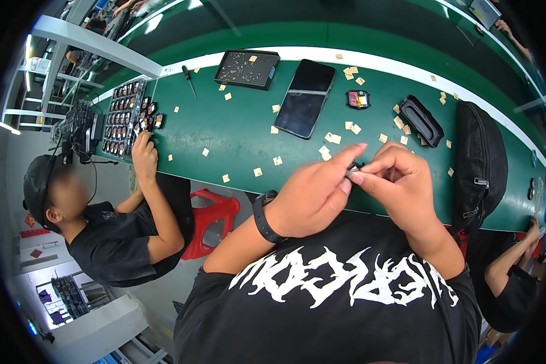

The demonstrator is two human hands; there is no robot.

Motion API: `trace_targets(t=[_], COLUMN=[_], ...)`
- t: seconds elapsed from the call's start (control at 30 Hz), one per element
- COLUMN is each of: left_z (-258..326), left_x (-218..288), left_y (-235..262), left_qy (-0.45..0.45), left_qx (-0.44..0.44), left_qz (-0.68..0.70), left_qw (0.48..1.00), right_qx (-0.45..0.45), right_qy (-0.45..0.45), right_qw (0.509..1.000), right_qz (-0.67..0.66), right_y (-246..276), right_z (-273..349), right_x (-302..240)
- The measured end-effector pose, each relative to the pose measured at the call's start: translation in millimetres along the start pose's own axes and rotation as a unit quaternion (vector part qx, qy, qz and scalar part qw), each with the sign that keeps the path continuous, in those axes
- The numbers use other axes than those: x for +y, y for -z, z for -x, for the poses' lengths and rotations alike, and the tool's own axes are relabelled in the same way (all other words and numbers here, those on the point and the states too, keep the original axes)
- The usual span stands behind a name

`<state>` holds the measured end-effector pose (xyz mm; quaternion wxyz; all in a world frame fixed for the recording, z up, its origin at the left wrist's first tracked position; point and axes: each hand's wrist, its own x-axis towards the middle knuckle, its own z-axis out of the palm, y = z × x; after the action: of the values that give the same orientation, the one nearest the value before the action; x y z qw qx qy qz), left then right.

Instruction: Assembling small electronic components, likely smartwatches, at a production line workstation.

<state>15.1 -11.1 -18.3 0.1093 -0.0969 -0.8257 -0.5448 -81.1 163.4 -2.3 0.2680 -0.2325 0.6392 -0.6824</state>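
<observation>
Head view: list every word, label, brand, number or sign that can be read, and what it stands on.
Black shirt: large, jagged white lettering, upside down in view; not copied out here.
Small dark part at the right hand: no readable text.
Small tan squares: any marks too small to read.
Square module: markings too small.
Red wall diamond: too small and blurred.

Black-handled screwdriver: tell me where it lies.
In the head view, the slim black-handled screwdriver lies on the left half of the green tabletop, just left of the shallow rectangular black tray.
</observation>
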Motion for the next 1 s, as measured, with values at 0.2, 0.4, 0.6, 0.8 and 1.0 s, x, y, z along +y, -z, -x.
trace_targets(t=[0.2, 0.4, 0.6, 0.8, 1.0], left_z=[4.6, 1.3, 6.5, 7.4, 6.7], left_x=[1.6, 31.0, 27.9, 34.7, 34.9], left_y=[5.9, 8.4, 22.4, 26.4, 31.6], left_qy=[0.04, 0.23, 0.005, 0.024, 0.134], left_qx=[-0.036, 0.032, -0.012, -0.009, -0.009], left_qz=[0.042, 0.385, 0.103, 0.058, 0.186], left_qw=[0.998, 0.893, 0.995, 0.998, 0.973], right_qx=[-0.036, -0.045, -0.099, -0.072, -0.123], right_qy=[-0.163, -0.069, 0.342, 0.414, 0.32], right_qw=[0.974, 0.989, 0.904, 0.814, 0.889], right_qz=[-0.155, -0.125, 0.237, 0.401, 0.303], right_y=[3.0, 11.0, 15.2, 9.5, 7.0], right_z=[-13.3, -11.1, -2.9, -1.5, -0.4], right_x=[8.5, -4.0, -11.9, -1.3, -16.9])
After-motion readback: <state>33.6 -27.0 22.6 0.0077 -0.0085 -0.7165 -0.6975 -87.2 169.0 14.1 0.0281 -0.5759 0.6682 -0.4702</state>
